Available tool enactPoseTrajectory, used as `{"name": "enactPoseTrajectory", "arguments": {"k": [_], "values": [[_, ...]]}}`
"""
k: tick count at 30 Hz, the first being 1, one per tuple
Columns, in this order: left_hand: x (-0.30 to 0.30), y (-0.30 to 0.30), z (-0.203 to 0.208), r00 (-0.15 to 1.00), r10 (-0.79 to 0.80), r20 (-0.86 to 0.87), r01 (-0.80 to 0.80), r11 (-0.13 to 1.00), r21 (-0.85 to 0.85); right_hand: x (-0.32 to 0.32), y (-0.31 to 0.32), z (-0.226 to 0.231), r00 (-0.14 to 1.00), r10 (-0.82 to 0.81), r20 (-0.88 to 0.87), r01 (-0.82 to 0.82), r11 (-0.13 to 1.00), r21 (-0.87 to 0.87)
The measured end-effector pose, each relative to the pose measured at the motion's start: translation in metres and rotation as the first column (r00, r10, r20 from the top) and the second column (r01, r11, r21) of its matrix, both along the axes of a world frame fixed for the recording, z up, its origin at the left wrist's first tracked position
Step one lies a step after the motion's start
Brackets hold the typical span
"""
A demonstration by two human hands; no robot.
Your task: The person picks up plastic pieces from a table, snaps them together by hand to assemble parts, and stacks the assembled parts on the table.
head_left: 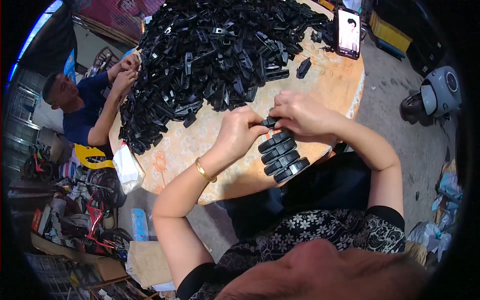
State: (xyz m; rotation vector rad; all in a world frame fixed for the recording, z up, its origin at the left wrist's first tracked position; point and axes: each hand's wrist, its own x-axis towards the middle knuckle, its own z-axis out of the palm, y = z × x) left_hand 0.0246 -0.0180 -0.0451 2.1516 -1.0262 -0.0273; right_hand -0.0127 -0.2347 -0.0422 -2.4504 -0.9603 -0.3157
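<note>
Between my two hands is a small black plastic piece [269,123], held just above the tabletop. The thumb and fingers of my left hand [236,131] pinch its left end. My right hand [302,115] grips the other end, its fingers curled and partly covering the piece. Directly below, near the table's front edge, several similar black plastic pieces [283,159] lie side by side in a neat row. A large heap of loose black plastic parts [215,55] spreads over the table beyond my hands.
The round table has a floral cloth [187,147]. A phone [348,32] with a lit screen stands at the far right. A person [82,107] works at the left side, near a white bag [128,168]. A scooter [435,95] is on the floor to the right.
</note>
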Motion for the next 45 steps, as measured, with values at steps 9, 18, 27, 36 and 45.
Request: {"name": "enactPoseTrajectory", "arguments": {"k": [9, 18, 27, 36, 45], "values": [[0.012, -0.001, 0.004, 0.951, -0.155, 0.269, 0.133, 0.986, 0.100, 0.005, -0.011, 0.037, 0.940, -0.215, -0.266, 0.231, 0.973, 0.029], [0.027, -0.009, -0.005, 0.850, -0.043, 0.526, -0.065, 0.981, 0.184, 0.111, -0.072, 0.009, 0.692, -0.691, 0.209, 0.715, 0.619, -0.323], [0.014, -0.003, -0.002, 0.966, -0.071, 0.247, 0.079, 0.997, -0.024, 0.114, -0.070, -0.005, 0.727, -0.651, 0.217, 0.685, 0.706, -0.177], [0.006, -0.001, 0.000, 0.976, 0.037, 0.213, -0.054, 0.996, 0.075, 0.000, -0.011, 0.011, 0.872, -0.371, 0.320, 0.475, 0.800, -0.367], [0.004, -0.010, 0.007, 0.988, 0.104, 0.112, -0.127, 0.968, 0.217, 0.005, -0.025, 0.010, 0.950, -0.278, -0.143, 0.248, 0.948, -0.199]]}}
